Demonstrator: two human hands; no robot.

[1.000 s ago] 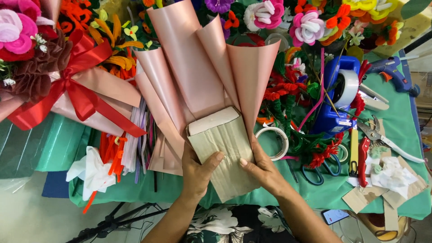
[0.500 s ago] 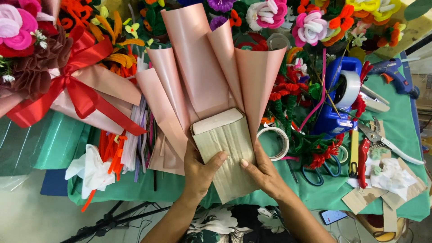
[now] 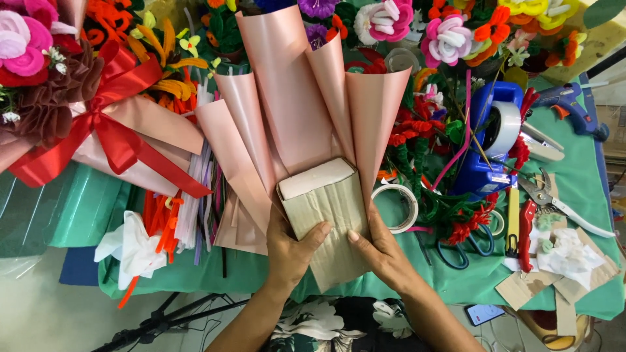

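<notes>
- Far left, a bouquet [image 3: 98, 140] wrapped in pink paper and tied with a red ribbon [image 3: 111, 140] lies on the green table cover [image 3: 574, 189]; white tissue [image 3: 134, 244] sits near its edge
- The left hand [image 3: 290, 251] grips the left side of a cardboard-wrapped block [image 3: 329, 215], thumb pressed across its front
- Pink paper sheets [image 3: 293, 98] fan out behind the block, touching it
- The right hand [image 3: 381, 251] clasps the block's right side, fingers closed on it
- Right, a tape roll [image 3: 398, 205]; a blue tape dispenser [image 3: 492, 140]; red-handled pliers [image 3: 527, 228]

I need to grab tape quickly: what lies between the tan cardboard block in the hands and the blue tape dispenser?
In the head view, a white tape roll lies flat between tan cardboard block and blue tape dispenser.
</notes>
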